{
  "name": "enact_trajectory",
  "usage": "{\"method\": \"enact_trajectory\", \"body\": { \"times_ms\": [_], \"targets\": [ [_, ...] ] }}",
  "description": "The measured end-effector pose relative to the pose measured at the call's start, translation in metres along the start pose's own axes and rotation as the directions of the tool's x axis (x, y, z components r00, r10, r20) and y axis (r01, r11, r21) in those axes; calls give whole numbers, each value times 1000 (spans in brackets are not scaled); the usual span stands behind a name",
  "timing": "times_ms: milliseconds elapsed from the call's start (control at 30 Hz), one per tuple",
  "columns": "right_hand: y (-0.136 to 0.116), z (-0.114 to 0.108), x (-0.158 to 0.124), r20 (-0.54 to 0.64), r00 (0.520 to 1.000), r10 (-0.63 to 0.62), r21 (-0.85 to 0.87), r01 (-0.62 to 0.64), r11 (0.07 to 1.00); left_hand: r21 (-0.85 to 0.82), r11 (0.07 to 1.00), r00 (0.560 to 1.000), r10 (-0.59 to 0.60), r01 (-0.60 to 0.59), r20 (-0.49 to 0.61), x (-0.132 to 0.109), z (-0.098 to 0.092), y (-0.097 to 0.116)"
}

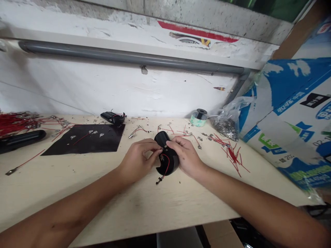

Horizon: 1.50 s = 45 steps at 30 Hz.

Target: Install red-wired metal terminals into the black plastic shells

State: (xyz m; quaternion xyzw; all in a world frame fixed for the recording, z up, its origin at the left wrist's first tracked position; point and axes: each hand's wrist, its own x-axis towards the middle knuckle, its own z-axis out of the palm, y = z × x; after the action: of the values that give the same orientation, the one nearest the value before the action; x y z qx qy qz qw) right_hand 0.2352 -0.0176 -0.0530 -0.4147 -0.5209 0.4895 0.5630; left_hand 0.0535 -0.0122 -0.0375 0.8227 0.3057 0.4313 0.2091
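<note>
A person is working at a pale wooden bench [165, 210], holding a curved black plastic housing [172, 163] up off its surface between both hands, just in front of their chest. The left hand [137, 160] is closing in from the side, its fingers [155, 151] pinching at the housing's upper edge, though whatever sits between the fingertips is too small to make out. The right hand [186, 155] is cupping the far side, its fingers [174, 143] clenched over the top of the housing and steadying it. A thin red wire [168, 165] is looping out of the hollow inner face and hanging down, ending in a small metal terminal [158, 181] just clear of the bench. Around the hands, short red wires [232, 155] and loose metal terminals are lying scattered, while a second black housing [113, 118] is resting near the wall beside a square black mat [88, 139]. Further right, a roll of pale green tape [198, 117] is standing next to a clear plastic bag of metal terminals [226, 124].
</note>
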Motion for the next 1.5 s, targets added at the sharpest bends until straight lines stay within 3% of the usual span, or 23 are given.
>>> {"method": "enact_trajectory", "body": {
  "times_ms": [300,667,767,867,933,1100,1267,1400,1500],
  "targets": [
    [2,-1,2,-43,998,48,82,-45,996,34,998,997,46,-49,65,-4,3,-4],
    [-7,4,-2,-68,993,101,219,-84,972,271,933,967,198,-236,160,-8,3,-4],
    [-7,4,0,-91,990,108,257,-81,963,286,935,971,168,-211,168,-10,6,-6],
    [-6,3,4,-144,988,61,242,-25,970,197,974,989,89,-111,114,-11,8,-4],
    [-5,1,7,-174,984,-30,133,53,990,133,989,997,62,-69,56,-11,7,0],
    [-8,-5,11,-229,954,-191,-124,166,978,55,984,985,171,-169,-16,-11,-3,19],
    [-6,-11,14,-251,942,-223,-191,178,965,160,965,978,201,-207,48,-9,0,17],
    [-2,-16,17,-271,938,-214,-192,166,967,90,980,981,183,-178,-60,-7,1,11],
    [-2,-19,18,-285,936,-206,-148,169,974,78,995,981,78,-65,-178,-4,-3,9]
  ]
}}
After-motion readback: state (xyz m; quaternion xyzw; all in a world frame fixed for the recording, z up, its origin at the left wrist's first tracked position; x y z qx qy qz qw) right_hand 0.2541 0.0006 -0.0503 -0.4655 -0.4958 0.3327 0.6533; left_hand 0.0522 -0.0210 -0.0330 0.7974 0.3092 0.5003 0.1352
